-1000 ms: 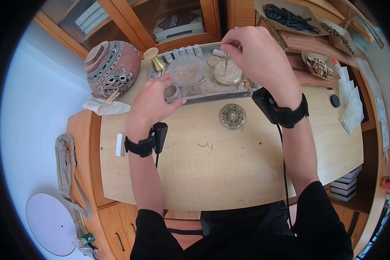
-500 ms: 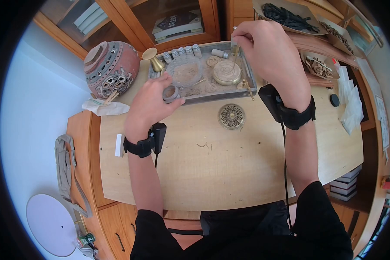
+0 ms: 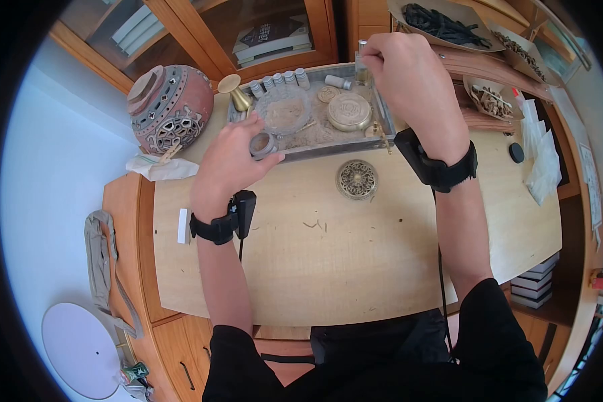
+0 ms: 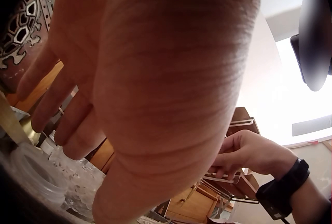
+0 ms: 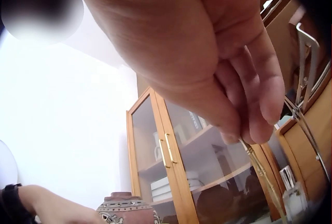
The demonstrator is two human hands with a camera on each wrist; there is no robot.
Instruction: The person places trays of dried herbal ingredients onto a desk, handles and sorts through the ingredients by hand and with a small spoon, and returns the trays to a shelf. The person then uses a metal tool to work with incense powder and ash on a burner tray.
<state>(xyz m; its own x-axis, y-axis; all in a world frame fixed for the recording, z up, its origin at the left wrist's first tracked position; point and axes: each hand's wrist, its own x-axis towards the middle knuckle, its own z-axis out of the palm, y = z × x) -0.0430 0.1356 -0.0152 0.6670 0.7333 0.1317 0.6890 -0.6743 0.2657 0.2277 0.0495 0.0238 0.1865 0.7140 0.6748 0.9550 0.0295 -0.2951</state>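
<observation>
My right hand [image 3: 412, 77] is raised over the far right corner of the grey tray [image 3: 315, 153]. Its thumb and fingertips pinch a thin brass rod [image 5: 262, 169], which slants downward beside a small silver-capped glass bottle [image 5: 294, 198]. A round brass incense burner [image 3: 350, 112], filled level with pale powder bearing a raised pattern, sits in the tray left of that hand. At the tray's near left, my left hand [image 3: 228, 157] has its fingers extended and thumb spread, around a small clear jar [image 3: 263, 145] of brown powder.
A pierced brass lid [image 3: 357, 179] lies on the table before the tray. The tray also bears a glass dish [image 3: 287, 114], a brass pestle-shaped piece [image 3: 238, 94] and several small vials [image 3: 279, 82]. A pierced clay pot [image 3: 174, 107] stands left; cartons of dried pieces [image 3: 490, 100] sit right.
My right hand has moved the brass rod right and away from the incense burner, toward the glass bottle. The powder's pattern now shows uncovered. The left hand has stayed by the jar.
</observation>
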